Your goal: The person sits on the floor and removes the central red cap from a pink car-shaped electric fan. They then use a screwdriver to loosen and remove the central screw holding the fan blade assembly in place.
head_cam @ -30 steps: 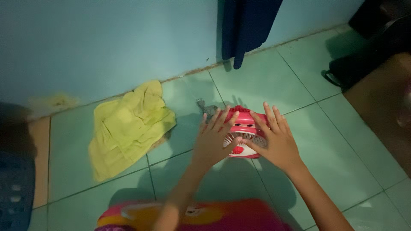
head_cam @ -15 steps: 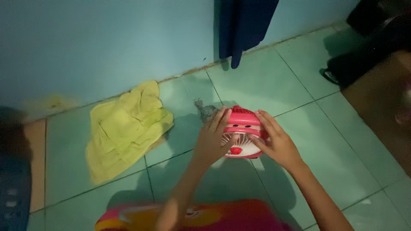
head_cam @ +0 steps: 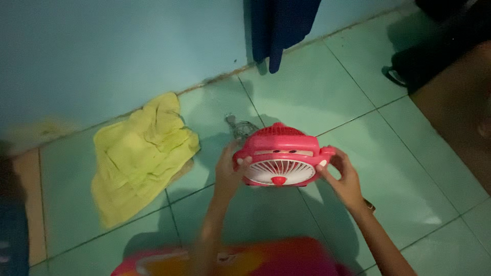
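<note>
A small pink fan [head_cam: 279,153] with a white round grille and a red hub is held up above the green tiled floor. My left hand [head_cam: 228,171] grips its left side. My right hand [head_cam: 343,176] grips its right side, thumb on the edge. The fan's front faces me, tilted slightly back. Behind the fan, on the floor, lies a small greyish crumpled thing [head_cam: 238,125], partly hidden.
A yellow cloth [head_cam: 140,153] lies crumpled on the tiles to the left, near the teal wall. A dark blue cloth [head_cam: 279,25] hangs down the wall at the top. A dark bag [head_cam: 424,61] and a brown surface [head_cam: 460,112] sit at right.
Both hands moved from flat over the fan's front to its sides and gripped it. The fan has come up off the floor, toward me, its grille now uncovered.
</note>
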